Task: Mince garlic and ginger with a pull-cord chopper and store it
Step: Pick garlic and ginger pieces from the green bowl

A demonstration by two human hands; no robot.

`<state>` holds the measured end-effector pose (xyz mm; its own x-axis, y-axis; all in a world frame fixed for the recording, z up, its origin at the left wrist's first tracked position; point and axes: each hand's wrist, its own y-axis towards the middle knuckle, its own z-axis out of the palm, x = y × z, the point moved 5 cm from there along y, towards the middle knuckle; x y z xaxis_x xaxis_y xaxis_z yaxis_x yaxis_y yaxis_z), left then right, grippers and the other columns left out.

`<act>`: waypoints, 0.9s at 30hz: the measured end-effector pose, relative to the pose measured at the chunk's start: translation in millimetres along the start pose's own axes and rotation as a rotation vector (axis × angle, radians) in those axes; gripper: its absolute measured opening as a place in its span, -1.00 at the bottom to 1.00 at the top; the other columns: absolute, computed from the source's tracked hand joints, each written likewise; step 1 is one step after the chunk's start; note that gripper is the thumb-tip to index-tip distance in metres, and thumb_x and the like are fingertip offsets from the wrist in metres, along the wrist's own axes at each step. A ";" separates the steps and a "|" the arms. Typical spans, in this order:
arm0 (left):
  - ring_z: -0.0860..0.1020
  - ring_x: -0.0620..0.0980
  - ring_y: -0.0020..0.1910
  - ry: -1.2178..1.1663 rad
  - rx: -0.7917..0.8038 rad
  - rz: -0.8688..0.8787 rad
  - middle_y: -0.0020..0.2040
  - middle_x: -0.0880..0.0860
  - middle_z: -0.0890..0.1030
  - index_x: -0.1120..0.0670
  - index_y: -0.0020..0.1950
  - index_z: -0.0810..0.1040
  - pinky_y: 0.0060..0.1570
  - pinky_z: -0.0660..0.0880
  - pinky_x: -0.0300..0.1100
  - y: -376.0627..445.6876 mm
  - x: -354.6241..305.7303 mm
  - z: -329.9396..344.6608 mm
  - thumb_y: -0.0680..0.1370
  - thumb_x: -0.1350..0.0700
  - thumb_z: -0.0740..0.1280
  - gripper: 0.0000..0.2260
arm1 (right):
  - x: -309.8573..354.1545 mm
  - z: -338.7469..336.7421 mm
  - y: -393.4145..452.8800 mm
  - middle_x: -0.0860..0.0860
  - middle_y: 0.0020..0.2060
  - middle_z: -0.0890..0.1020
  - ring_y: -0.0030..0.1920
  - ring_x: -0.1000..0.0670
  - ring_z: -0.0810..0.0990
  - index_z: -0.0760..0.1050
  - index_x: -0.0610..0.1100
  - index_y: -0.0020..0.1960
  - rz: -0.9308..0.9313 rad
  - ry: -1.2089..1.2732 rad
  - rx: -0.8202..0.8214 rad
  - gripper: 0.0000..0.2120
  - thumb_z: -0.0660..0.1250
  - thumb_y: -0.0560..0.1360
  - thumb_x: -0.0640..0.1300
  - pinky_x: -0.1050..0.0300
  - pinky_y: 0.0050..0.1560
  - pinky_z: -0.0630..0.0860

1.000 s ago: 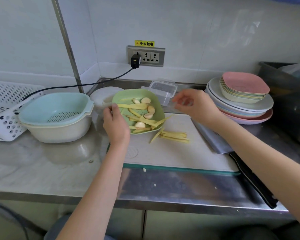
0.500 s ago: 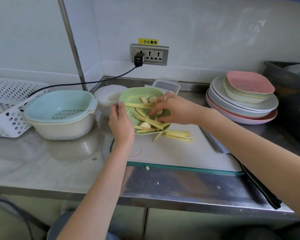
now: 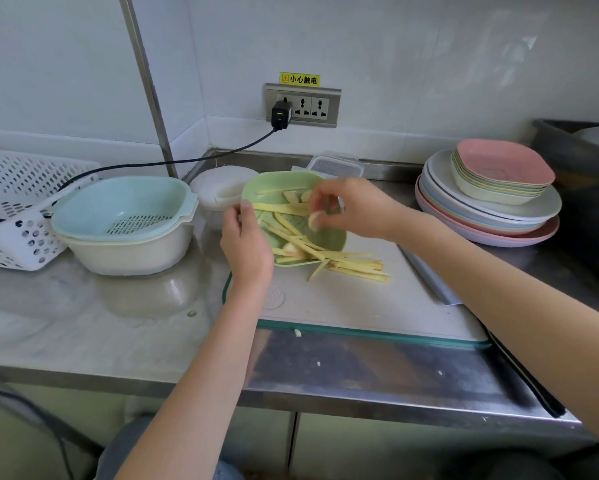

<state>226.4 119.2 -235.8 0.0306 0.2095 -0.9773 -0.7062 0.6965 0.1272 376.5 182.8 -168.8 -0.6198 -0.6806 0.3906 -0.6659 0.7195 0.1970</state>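
Note:
A green plate point(image 3: 332, 239) is tilted over the back left of the white cutting board point(image 3: 360, 299), and my left hand point(image 3: 246, 249) grips its left rim. It carries yellow ginger strips point(image 3: 291, 233) and garlic cloves point(image 3: 293, 250); more ginger strips point(image 3: 357, 266) lie on the board at its lower edge. Above the plate, my right hand point(image 3: 353, 211) pinches a garlic clove point(image 3: 314, 220) in its fingertips. A white round chopper point(image 3: 222, 190) stands behind the plate, partly hidden. A clear storage box point(image 3: 336, 166) sits at the back.
A blue colander in a cream bowl point(image 3: 125, 223) and a white basket point(image 3: 17, 209) stand to the left. Stacked plates point(image 3: 492, 199) sit at the right, with a dark bin point(image 3: 582, 188) beyond. A cleaver point(image 3: 464, 306) lies along the board's right edge. A black cable point(image 3: 187, 161) runs from the socket.
My right hand reached into the plate, took a garlic clove and lifted it slightly. My left hand kept holding the plate's rim.

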 end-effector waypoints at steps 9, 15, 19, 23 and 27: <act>0.39 -0.29 -0.42 0.024 0.057 -0.013 -0.29 -0.08 0.44 0.16 -0.04 0.45 -0.36 0.33 -0.50 -1.8 1.3 5.7 0.67 0.07 0.14 -0.79 | 6.6 13.1 33.3 -0.13 -0.02 0.57 -0.02 -0.12 0.53 0.53 -0.19 0.01 0.148 -0.187 -0.125 -0.86 0.25 0.51 -0.18 0.09 -0.10 0.46; 0.39 -0.29 -0.43 0.019 0.051 -0.012 -0.29 -0.08 0.45 0.16 -0.04 0.44 -0.36 0.33 -0.49 -0.3 3.0 4.3 0.66 0.06 0.14 -0.80 | 10.6 17.9 45.2 -0.14 0.04 0.57 0.08 -0.13 0.53 0.53 -0.22 0.05 0.229 -0.234 -0.130 -0.80 0.33 0.53 -0.09 0.14 -0.16 0.34; 0.37 -0.20 -0.35 0.018 0.022 -0.033 -0.28 -0.08 0.44 0.15 -0.03 0.43 -0.37 0.32 -0.51 1.4 2.7 3.0 0.67 0.06 0.13 -0.80 | 14.3 17.5 43.6 -0.11 -0.02 0.56 0.00 -0.09 0.51 0.48 -0.22 0.06 0.171 -0.167 -0.162 -0.83 0.29 0.54 -0.12 0.19 -0.22 0.27; 0.38 -0.19 -0.33 0.034 0.041 -0.039 -0.27 -0.08 0.46 0.16 -0.02 0.44 -0.38 0.31 -0.53 1.7 4.7 3.4 0.67 0.05 0.12 -0.78 | 9.2 9.8 36.2 0.01 -0.21 0.56 -0.20 0.03 0.54 0.54 -0.17 -0.07 0.198 0.119 -0.273 -0.94 0.34 0.49 -0.19 0.31 -0.33 0.40; 0.42 -0.20 -0.29 0.022 0.046 -0.040 -0.23 -0.07 0.48 0.15 -0.01 0.45 -0.38 0.32 -0.54 3.3 6.5 2.9 0.67 0.05 0.12 -0.78 | -11.2 -29.9 8.8 -0.01 -0.31 0.56 -0.36 0.16 0.44 0.57 -0.09 -0.09 0.267 0.425 -0.367 -0.93 0.43 0.44 -0.18 0.45 -0.37 0.33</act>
<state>226.3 124.9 -241.2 0.0417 0.1659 -0.9853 -0.6711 0.7352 0.0954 390.1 200.9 -144.6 -0.4751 -0.4105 0.7783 -0.2782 0.9092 0.3098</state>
